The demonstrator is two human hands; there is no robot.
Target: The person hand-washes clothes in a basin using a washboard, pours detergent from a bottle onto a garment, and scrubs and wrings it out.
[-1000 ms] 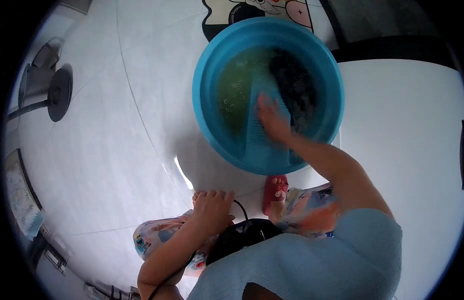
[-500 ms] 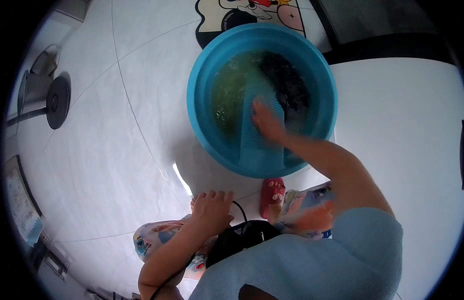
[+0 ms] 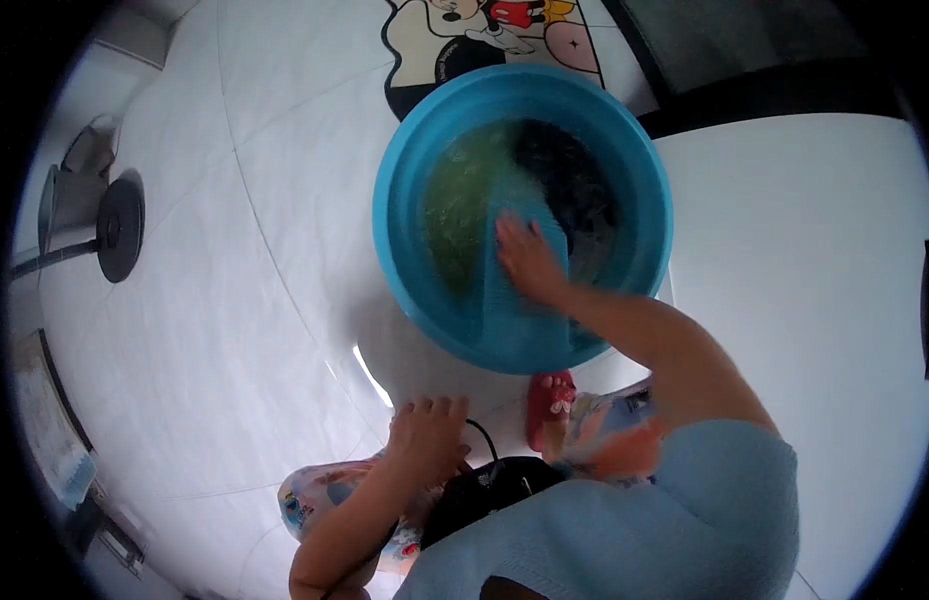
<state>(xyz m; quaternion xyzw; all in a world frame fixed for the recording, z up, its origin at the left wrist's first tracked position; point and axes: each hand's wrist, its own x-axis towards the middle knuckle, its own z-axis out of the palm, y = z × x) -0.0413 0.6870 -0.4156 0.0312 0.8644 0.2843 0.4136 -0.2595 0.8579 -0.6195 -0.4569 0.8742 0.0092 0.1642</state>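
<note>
Our right hand (image 3: 529, 262) lies flat, fingers spread, on the washboard (image 3: 514, 300) inside the blue basin (image 3: 404, 150) — our left hand (image 3: 427, 432) rests loosely curled on our knee (image 3: 329, 495), holding nothing.

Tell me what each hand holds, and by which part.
Nothing gripped: right hand lies flat on the washboard in the basin; left hand rests on the knee.

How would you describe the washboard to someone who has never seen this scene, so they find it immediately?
Find the big blue basin on the white floor. Inside it, a blue ribbed washboard slopes from the near rim into the water, under the right hand. Unlike the dark cloth beside it, it is rigid and ridged.
</note>
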